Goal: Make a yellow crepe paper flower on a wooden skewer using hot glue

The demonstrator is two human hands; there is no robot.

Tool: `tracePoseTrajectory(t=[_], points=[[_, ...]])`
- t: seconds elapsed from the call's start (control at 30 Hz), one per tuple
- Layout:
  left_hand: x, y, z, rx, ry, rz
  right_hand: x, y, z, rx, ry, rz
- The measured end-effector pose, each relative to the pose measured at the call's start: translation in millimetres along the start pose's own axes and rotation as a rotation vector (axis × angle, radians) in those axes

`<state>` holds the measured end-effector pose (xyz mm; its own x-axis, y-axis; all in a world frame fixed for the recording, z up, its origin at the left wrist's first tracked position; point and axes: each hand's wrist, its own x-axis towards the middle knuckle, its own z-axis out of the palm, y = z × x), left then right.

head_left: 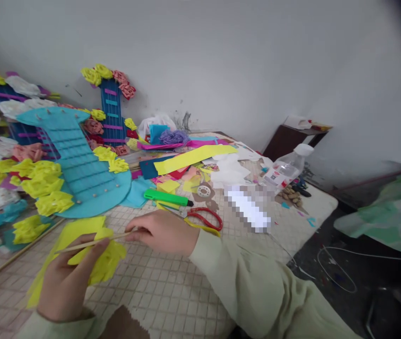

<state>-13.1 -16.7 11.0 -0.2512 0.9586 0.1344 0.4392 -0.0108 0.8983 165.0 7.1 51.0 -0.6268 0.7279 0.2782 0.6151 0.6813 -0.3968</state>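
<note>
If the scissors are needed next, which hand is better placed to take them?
Probably the right hand: it is close beside the scissors, though it pinches a thin stick. The left hand is farther, holding yellow paper.

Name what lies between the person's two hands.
In the head view, a thin stick bridges the left hand and right hand, with crumpled yellow paper beside it.

This place is looking like a handicraft corner, in a home or a small workshop; a grid-patterned worktable [165, 292] is standing against a scuffed grey wall [228, 70]; red-and-yellow-handled scissors [205, 217] and a green box cutter [167, 197] are lying mid-table; yellow crepe paper [64, 234] is spreading near left; purple yarn [174, 137] is sitting far back; flower-trimmed, instrument-shaped cut-outs [75, 157] are crowding the left.
</note>
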Motion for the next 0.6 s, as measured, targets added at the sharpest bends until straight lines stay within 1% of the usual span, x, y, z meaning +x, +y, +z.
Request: tracePoseTrajectory(t=[0.03,0.1,0.13,0.23,0.37,0.47,0.6], points=[[0.2,1.3,-0.3,-0.050,-0.010,-0.054,-1.6,0.8,-0.1,0.023,0.018,-0.013],[-1.6,6.1,1.0,-0.143,-0.069,-0.168,-6.5,3.7,1.6,0.042,0.035,-0.029],[-3.4,9.1,2.5,-0.158,-0.110,-0.173,-9.3,6.0,3.2,0.037,0.040,-0.027],[-9.9,16.1,8.1,-0.206,-0.181,-0.149,-17.0,15.2,7.9,0.023,0.054,-0.016],[-13.0,16.8,12.2,-0.256,-0.202,-0.103,-21.6,24.9,10.1,0.038,0.040,-0.040],[-11.0,15.3,11.9,-0.248,-0.232,-0.047,-22.6,26.2,11.0,0.060,0.037,-0.023],[-8.7,14.8,11.5,-0.246,-0.305,-0.065,-23.8,25.2,14.2,0.088,0.054,-0.003]])
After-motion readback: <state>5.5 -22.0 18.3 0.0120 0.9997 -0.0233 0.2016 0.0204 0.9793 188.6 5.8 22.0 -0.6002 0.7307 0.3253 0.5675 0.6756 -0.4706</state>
